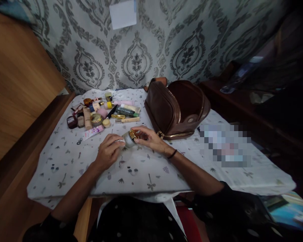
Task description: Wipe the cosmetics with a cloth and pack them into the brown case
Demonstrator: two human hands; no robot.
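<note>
A clear jar (128, 139) with a gold lid (133, 134) lies tilted between my two hands, just above the patterned white cloth. The fingers of my right hand (149, 139) are closed around the gold lid. At the jar's left end is my left hand (109, 149), its fingers curled and closed; a small pale thing shows at its fingertips, and whether it grips the jar's body is hard to tell. Beyond my hands is a group of cosmetics, with a yellow-capped small jar (106, 123), a pink and white tube (94, 132) and a gold tube (118, 116) nearest.
An open brown bag (164, 111) stands right of the cosmetics. A blurred-out flat object (224, 144) lies at the right on the cloth (141, 174). A wooden panel (20, 77) rises at the left. Behind, a clear bottle (241, 74) lies on a dark surface.
</note>
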